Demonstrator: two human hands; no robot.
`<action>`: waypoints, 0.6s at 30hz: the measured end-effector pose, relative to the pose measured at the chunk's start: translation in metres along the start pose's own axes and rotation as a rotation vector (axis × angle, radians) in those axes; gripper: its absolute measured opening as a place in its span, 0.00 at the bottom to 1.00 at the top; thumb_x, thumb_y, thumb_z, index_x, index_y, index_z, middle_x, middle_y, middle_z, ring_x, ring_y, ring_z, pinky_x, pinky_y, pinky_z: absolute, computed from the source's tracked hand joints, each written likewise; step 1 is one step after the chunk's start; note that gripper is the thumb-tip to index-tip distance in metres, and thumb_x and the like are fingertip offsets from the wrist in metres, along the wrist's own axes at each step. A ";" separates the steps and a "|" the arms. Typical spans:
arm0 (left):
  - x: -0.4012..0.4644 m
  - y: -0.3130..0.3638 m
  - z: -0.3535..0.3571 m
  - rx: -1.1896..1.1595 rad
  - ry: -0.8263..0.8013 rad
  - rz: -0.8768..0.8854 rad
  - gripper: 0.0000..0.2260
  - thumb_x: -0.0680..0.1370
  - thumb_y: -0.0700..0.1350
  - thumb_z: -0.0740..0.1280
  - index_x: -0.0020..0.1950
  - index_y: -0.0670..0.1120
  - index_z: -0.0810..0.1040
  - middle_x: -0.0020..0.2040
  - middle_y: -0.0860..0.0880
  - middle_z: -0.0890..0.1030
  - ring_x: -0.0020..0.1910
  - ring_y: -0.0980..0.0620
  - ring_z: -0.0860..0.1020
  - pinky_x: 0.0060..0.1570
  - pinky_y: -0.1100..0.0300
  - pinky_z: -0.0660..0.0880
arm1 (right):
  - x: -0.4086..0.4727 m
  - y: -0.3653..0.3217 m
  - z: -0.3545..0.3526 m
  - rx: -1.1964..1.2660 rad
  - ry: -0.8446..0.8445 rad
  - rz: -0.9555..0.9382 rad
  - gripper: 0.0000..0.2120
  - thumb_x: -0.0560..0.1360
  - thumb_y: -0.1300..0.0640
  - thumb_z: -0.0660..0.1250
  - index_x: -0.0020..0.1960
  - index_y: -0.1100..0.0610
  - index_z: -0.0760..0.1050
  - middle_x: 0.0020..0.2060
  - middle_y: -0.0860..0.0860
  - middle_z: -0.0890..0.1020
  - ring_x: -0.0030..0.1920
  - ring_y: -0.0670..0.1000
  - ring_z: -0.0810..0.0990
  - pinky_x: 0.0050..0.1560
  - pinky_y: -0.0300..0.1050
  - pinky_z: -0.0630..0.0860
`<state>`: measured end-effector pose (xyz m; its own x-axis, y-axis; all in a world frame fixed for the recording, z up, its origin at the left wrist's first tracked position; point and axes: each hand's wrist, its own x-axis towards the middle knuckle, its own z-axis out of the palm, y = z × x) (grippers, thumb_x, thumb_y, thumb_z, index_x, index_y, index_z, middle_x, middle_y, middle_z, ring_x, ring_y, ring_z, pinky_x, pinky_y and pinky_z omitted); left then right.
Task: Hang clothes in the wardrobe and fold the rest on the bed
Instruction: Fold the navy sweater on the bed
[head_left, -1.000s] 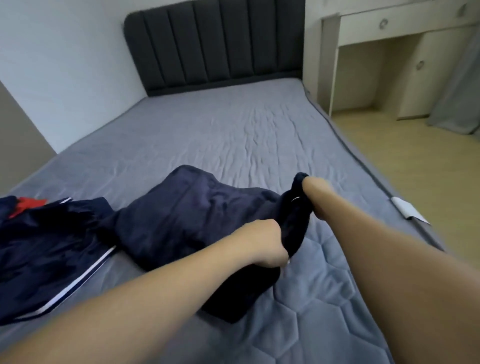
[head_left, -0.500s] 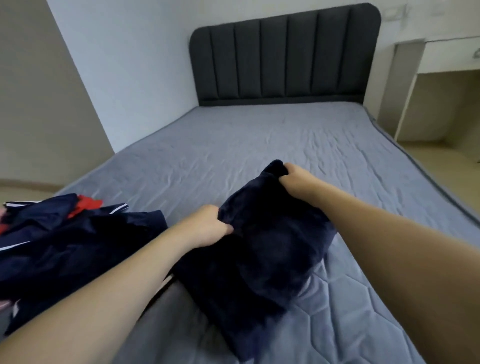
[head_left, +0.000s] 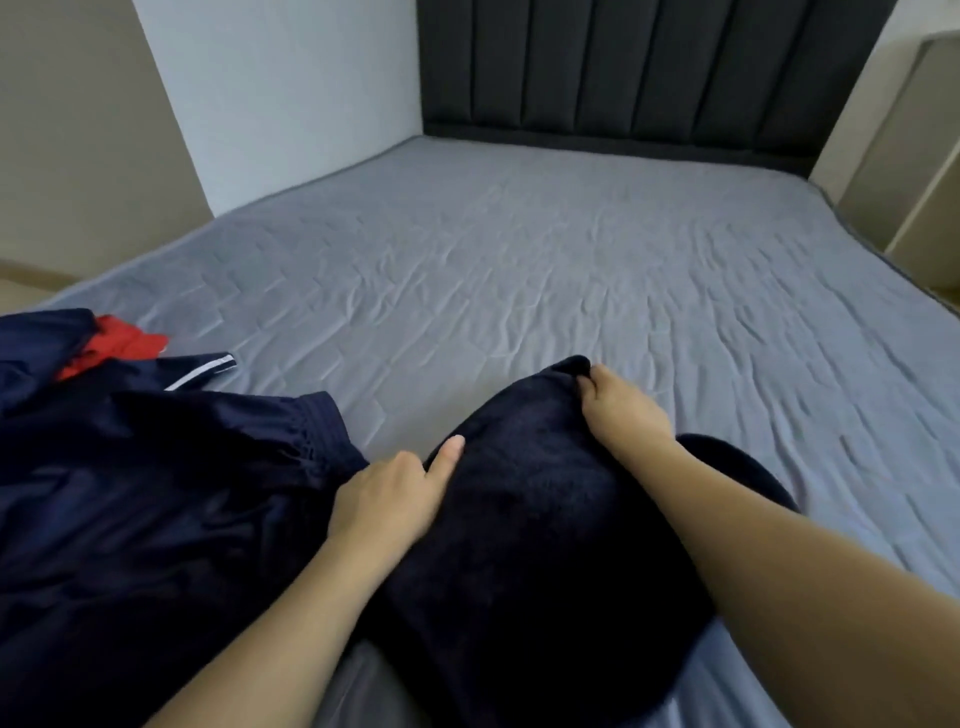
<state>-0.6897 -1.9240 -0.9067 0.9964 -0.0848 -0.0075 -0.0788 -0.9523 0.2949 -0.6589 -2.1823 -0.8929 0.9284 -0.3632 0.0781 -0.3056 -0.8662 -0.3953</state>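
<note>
Bed (head_left: 519, 249): grey quilted sheet, creased, bearing all the clothing at its near end; no containers in view.

Dark fleece garment (head_left: 545, 519): near-black, lying on the bed's near middle, its far corner raised.

Right hand (head_left: 621, 410): at the garment's far corner, fingers curled and pinching the fabric edge.

Left hand (head_left: 389, 499): on the garment's left edge, index finger extended flat on the cloth; whether the other fingers grasp the fabric cannot be told.

Navy jacket (head_left: 156, 493): shiny, white-striped, heaped on the bed's near left, touching the fleece garment beside the left hand. Red cloth (head_left: 111, 345) shows at its far side.

Open room: the bed's far half and right side lie bare up to the headboard (head_left: 649, 67), dark grey and padded.

Surroundings: white wall (head_left: 275, 93) along the bed's left edge; pale cabinet (head_left: 904, 156) past its right edge.
</note>
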 end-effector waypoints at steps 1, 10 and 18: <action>0.005 0.000 0.000 0.003 -0.024 0.016 0.37 0.71 0.75 0.38 0.35 0.47 0.72 0.34 0.49 0.74 0.33 0.48 0.72 0.36 0.54 0.67 | 0.005 0.002 0.004 -0.014 -0.001 0.014 0.18 0.81 0.43 0.45 0.55 0.51 0.69 0.53 0.57 0.79 0.50 0.60 0.77 0.46 0.51 0.66; 0.048 0.075 -0.040 -0.196 -0.452 0.128 0.24 0.81 0.57 0.47 0.59 0.44 0.76 0.69 0.43 0.72 0.60 0.44 0.72 0.56 0.54 0.65 | -0.001 0.009 0.001 -0.174 -0.051 0.120 0.24 0.82 0.46 0.44 0.67 0.58 0.68 0.65 0.61 0.72 0.65 0.63 0.69 0.62 0.57 0.65; 0.028 0.060 0.017 -0.223 -0.010 -0.082 0.34 0.75 0.71 0.47 0.55 0.45 0.76 0.54 0.45 0.80 0.53 0.41 0.76 0.50 0.50 0.71 | 0.009 0.019 0.003 -0.198 -0.187 0.140 0.30 0.82 0.42 0.42 0.64 0.61 0.73 0.61 0.60 0.76 0.61 0.60 0.74 0.55 0.53 0.67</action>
<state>-0.6666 -1.9883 -0.9058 0.9987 -0.0140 -0.0490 0.0123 -0.8676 0.4970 -0.6557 -2.2005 -0.9024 0.8915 -0.4302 -0.1419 -0.4516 -0.8689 -0.2027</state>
